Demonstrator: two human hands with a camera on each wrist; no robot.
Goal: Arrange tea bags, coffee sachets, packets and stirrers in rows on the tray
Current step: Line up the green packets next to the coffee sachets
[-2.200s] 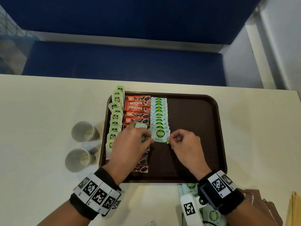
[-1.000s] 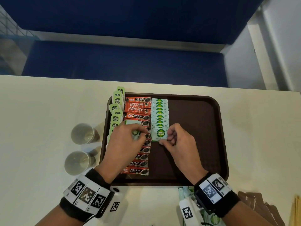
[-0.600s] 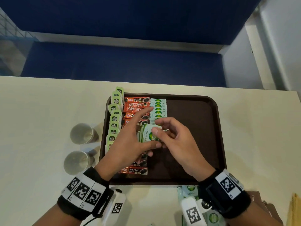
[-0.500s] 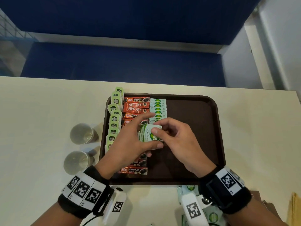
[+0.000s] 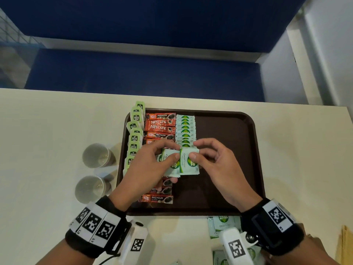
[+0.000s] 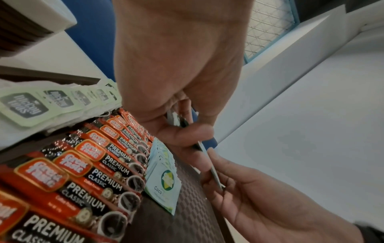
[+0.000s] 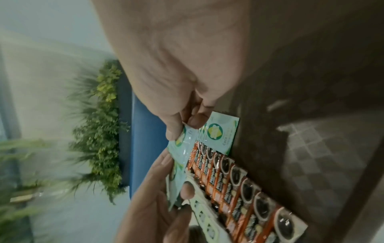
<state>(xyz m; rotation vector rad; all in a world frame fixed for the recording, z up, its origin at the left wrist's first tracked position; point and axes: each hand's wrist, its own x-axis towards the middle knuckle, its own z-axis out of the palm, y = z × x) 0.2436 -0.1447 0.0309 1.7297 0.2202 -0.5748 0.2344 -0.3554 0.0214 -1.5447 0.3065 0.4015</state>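
Note:
A dark brown tray (image 5: 229,131) holds three rows: green-tagged tea bags (image 5: 134,131) along its left rim, red coffee sachets (image 5: 160,125) beside them, and pale green sugar packets (image 5: 185,129) in the third row. My left hand (image 5: 152,165) holds a small stack of sugar packets (image 5: 171,163) above the tray's middle. My right hand (image 5: 215,165) pinches one sugar packet (image 5: 189,161) at the stack's right side, between thumb and forefinger. The left wrist view shows the top packet of the laid row (image 6: 164,184) below both hands. In the right wrist view the thumb pins that packet (image 7: 182,141).
Two paper cups (image 5: 95,155) (image 5: 90,188) stand on the table left of the tray. More sugar packets (image 5: 221,224) lie on the table just below the tray's near edge. Brown and yellow items (image 5: 345,243) show at the bottom right corner. The tray's right half (image 5: 225,150) is bare.
Both hands lifted from the sugar row and came together above the tray. The right hand has drawn one packet sideways off the stack in the left hand.

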